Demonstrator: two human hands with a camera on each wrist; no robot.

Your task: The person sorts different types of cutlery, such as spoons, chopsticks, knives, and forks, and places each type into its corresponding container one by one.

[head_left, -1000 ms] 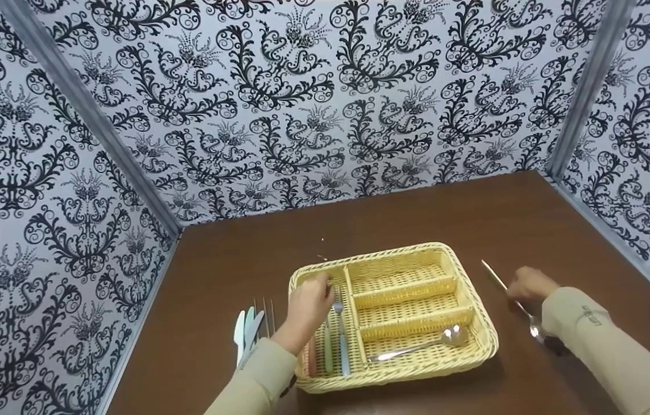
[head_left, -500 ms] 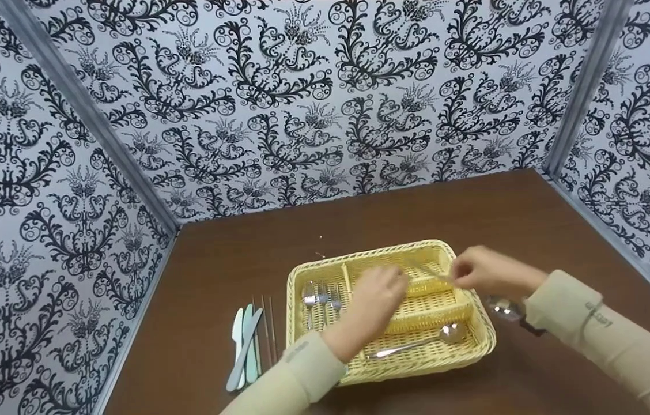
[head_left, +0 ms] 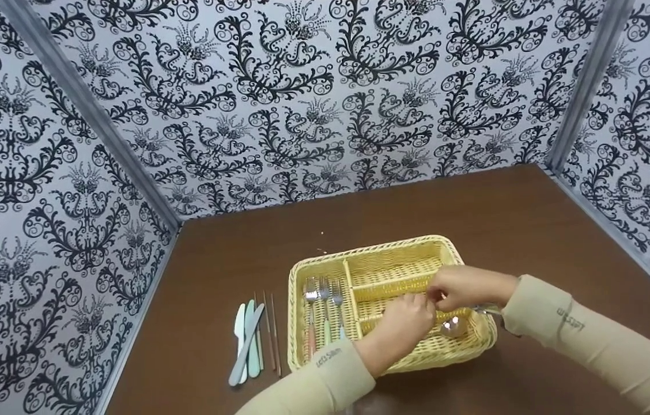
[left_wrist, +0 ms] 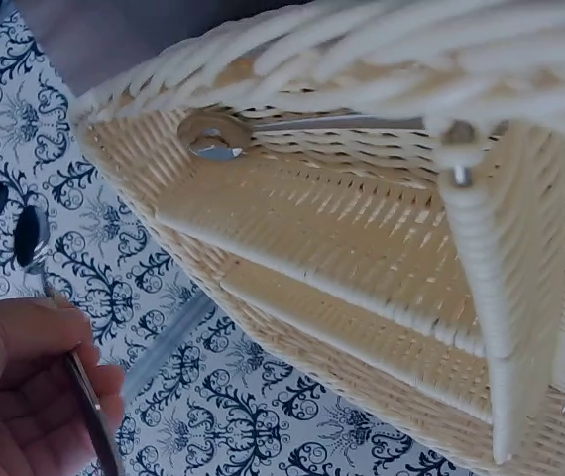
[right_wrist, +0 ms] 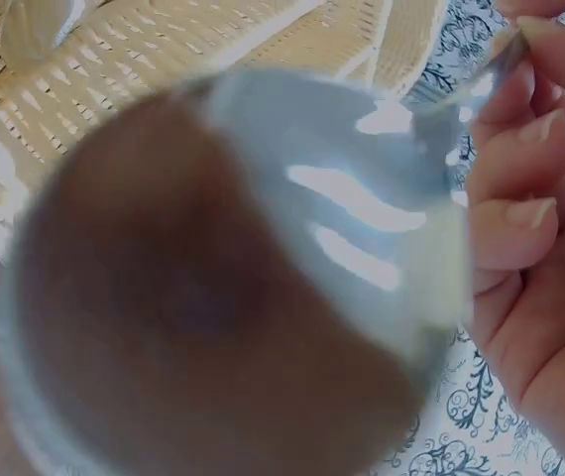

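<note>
Above the right part of the yellow woven cutlery basket [head_left: 359, 253], my two hands meet. The right hand [head_left: 472, 287] pinches the thin handle of a round-bowled metal spoon [right_wrist: 203, 297], whose bowl fills much of the right wrist view, back near the wrist. My left hand [head_left: 403, 325] grips the same handle in the left wrist view, fingers curled round it. The two hands' fingertips appear to touch. Another spoon [head_left: 453, 327] lies in the nearest right compartment, its handle hidden behind my left hand. Several forks [head_left: 325, 297] with coloured handles lie in the left compartment.
Several table knives [head_left: 247, 346] lie left of the basket, one crossing over the others. Beside them are thin metal chopsticks [head_left: 270, 334]. Thin woven dividers [head_left: 397, 285] split the basket's right side. Patterned walls [head_left: 302, 104] enclose the brown table [head_left: 233, 248].
The right hand has lifted the spoon from the table and brought it left over the basket. My left hand has moved right from the fork compartment to meet it.
</note>
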